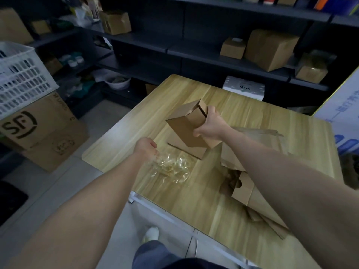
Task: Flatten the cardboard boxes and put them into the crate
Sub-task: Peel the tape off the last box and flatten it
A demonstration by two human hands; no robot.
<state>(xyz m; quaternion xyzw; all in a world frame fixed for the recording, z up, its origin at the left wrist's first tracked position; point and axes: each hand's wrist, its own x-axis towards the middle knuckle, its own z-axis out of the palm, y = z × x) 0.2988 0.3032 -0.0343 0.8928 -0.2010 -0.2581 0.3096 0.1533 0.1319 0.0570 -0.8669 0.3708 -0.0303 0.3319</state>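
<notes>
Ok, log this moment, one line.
right hand: grips small cardboard box above table | left hand: grips crumpled clear plastic | flattened cardboard: on table

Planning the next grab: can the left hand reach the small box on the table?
Probably, once freed: the left hand grips plastic wrap near the table box; the right hand's lifted box hangs over it.

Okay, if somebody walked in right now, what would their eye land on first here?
The right hand grips a small brown cardboard box, tilted above the middle of the wooden table. The left hand holds crumpled clear plastic near the table's left edge. Flattened cardboard lies on the right side of the table, and a white lattice crate sits at far left.
</notes>
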